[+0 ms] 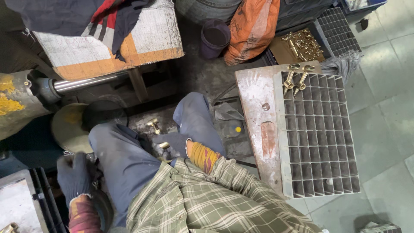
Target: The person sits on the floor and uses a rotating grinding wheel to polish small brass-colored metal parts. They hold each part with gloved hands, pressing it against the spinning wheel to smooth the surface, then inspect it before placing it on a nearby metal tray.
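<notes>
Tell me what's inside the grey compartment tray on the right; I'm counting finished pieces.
Two brass fittings stand tilted in the top-left cells of the grey compartment tray. The other cells look empty, though their floors are shadowed, so anything small lying flat would be hidden.

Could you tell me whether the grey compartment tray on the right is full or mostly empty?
Mostly empty: the compartment tray holds only two brass fittings at its far corner.

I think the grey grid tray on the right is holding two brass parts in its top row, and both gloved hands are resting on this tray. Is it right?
Not quite. The head view shows two brass parts in the grid tray's top row, but neither hand is on it: the left hand is low beside the left knee, and the right hand is between the knees.
</notes>
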